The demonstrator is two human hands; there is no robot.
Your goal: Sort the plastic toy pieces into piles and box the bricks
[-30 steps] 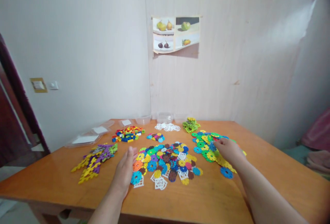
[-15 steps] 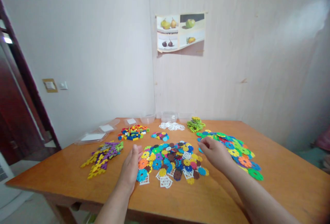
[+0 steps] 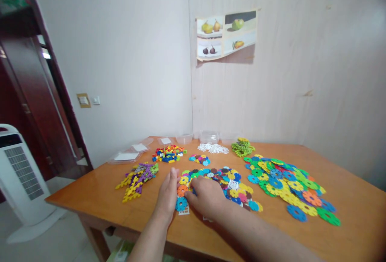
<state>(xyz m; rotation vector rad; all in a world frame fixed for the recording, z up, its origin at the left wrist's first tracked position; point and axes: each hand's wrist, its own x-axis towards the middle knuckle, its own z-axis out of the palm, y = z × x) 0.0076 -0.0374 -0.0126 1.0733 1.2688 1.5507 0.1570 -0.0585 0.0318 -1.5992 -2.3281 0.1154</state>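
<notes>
A mixed heap of plastic snowflake discs (image 3: 233, 193), with white lattice pieces among them, lies in front of me. My left hand (image 3: 167, 195) stands on edge at the heap's left side, fingers stretched out, holding nothing. My right hand (image 3: 208, 195) is over the heap's left part, its fingers curled downward. An orange disc (image 3: 182, 190) and a light-blue disc (image 3: 181, 204) lie between the two hands, close to the right fingertips. A bit of blue shows between right thumb and forefinger; whether it is gripped is hidden.
Larger snowflake discs (image 3: 289, 185) spread at right. Purple and yellow toothed pieces (image 3: 138, 179) lie at left. Small bricks (image 3: 169, 154), a small disc group (image 3: 199, 159), white pieces (image 3: 212, 148) and green pieces (image 3: 243, 148) sit behind. Clear tubs (image 3: 209, 136) and lids (image 3: 125, 157) line the back.
My right hand has moved left from beside the large discs to over the mixed heap. My left hand stays at the heap's left side. The view has turned slightly left.
</notes>
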